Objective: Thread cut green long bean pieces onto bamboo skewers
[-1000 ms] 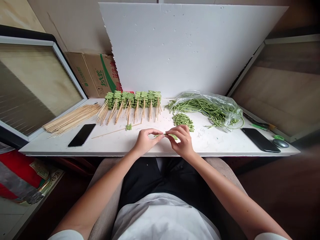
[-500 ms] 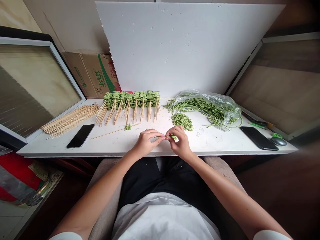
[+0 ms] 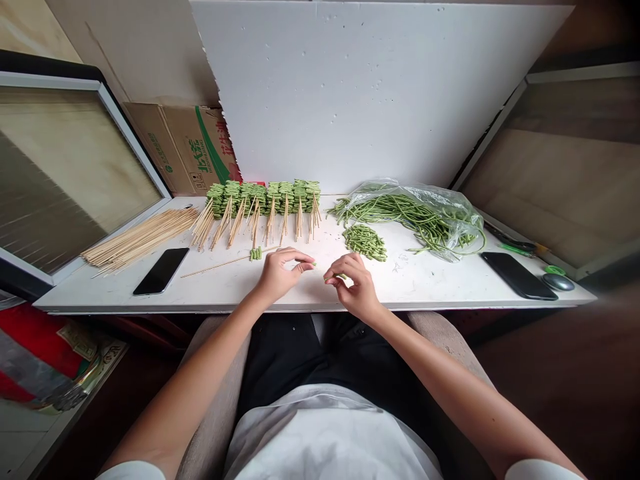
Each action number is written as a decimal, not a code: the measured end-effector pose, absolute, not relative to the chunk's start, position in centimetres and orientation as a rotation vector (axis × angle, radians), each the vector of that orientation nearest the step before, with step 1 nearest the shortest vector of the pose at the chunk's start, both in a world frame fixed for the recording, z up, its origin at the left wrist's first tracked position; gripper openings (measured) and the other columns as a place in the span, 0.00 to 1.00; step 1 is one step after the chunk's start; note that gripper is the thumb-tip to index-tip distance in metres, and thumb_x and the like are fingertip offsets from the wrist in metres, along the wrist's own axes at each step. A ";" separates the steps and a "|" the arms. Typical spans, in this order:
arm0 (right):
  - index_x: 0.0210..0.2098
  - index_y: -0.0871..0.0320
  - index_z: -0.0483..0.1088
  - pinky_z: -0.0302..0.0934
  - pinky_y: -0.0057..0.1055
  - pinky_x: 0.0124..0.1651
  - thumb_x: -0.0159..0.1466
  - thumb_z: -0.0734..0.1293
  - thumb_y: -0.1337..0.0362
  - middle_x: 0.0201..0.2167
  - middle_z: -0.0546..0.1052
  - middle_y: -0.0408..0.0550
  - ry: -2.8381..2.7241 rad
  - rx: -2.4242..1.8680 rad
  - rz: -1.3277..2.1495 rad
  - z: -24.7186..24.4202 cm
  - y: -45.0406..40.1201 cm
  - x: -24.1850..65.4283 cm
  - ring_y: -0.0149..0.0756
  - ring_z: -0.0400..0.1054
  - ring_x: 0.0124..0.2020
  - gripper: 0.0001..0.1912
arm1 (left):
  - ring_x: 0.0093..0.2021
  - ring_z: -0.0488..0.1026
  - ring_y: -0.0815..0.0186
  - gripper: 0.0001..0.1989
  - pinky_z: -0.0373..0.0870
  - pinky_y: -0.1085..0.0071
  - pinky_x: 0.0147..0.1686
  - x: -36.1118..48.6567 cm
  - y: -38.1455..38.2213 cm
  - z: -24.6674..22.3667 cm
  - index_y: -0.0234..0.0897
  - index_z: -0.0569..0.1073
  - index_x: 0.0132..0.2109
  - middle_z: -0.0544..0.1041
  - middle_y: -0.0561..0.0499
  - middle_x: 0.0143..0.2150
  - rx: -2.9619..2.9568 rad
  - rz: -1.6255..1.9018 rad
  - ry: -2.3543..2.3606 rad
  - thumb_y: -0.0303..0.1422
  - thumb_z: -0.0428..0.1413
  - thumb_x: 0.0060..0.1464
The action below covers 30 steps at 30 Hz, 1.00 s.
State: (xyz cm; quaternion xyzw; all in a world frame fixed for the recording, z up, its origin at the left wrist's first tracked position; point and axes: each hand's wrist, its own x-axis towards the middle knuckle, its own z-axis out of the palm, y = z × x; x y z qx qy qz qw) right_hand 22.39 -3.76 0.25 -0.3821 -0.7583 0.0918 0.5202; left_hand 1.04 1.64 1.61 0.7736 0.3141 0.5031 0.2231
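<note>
My left hand [image 3: 284,272] is above the table's front part, thumb and forefinger pinched on a tiny green bit at their tips. Just right of it, my right hand [image 3: 353,283] is curled with green bean pieces between its fingers. A gap separates the two hands. Beyond my left hand, a single skewer [image 3: 215,268] lies with a few short bean pieces [image 3: 255,253] at its right part. Behind my right hand sits a pile of cut bean pieces [image 3: 365,241]. Long green beans [image 3: 400,210] lie partly inside a clear plastic bag [image 3: 457,217].
Skewered bean bundles [image 3: 285,195] line the back of the white table [image 3: 300,299]. Bare skewers [image 3: 140,239] and a phone [image 3: 161,271] are at the left. Another phone [image 3: 519,275] and a grey rounded object [image 3: 558,283] lie at the right. A white board [image 3: 375,93] stands behind.
My hands have moved apart, my left hand going left and slightly up. The green bean they both held is no longer stretched between them; pieces remain in my right hand.
</note>
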 end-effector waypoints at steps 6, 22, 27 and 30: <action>0.39 0.52 0.83 0.61 0.49 0.50 0.68 0.73 0.58 0.35 0.78 0.51 -1.784 -1.229 -0.043 -0.5 -0.1 26.9 0.49 0.65 0.44 0.07 | 0.43 0.81 0.55 0.08 0.74 0.58 0.51 -0.2 2.9 1.2 0.41 0.84 0.37 0.86 0.46 0.39 2.198 1.343 1.026 0.38 0.72 0.53; 0.38 0.53 0.83 0.64 0.47 0.47 0.71 0.67 0.45 0.36 0.82 0.53 -1.898 -1.243 0.133 1.1 -0.5 27.6 0.50 0.69 0.44 0.20 | 0.44 0.81 0.58 0.14 0.75 0.63 0.47 1.0 1.7 1.2 0.40 0.82 0.49 0.83 0.46 0.42 2.160 1.275 0.879 0.31 0.70 0.55; 0.49 0.50 0.81 0.68 0.41 0.44 0.68 0.72 0.46 0.44 0.84 0.53 -1.897 -1.051 0.463 2.0 -3.2 23.9 0.48 0.72 0.51 0.18 | 0.45 0.82 0.59 0.19 0.74 0.62 0.53 1.7 0.6 1.3 0.43 0.80 0.53 0.85 0.49 0.41 2.201 1.244 0.861 0.26 0.68 0.55; 0.48 0.50 0.83 0.69 0.41 0.43 0.67 0.74 0.49 0.40 0.84 0.52 -1.875 -1.025 0.490 0.9 -3.5 22.9 0.47 0.73 0.47 0.16 | 0.46 0.82 0.58 0.21 0.73 0.62 0.54 2.2 0.1 1.1 0.44 0.79 0.54 0.85 0.51 0.39 2.261 1.209 0.909 0.23 0.66 0.55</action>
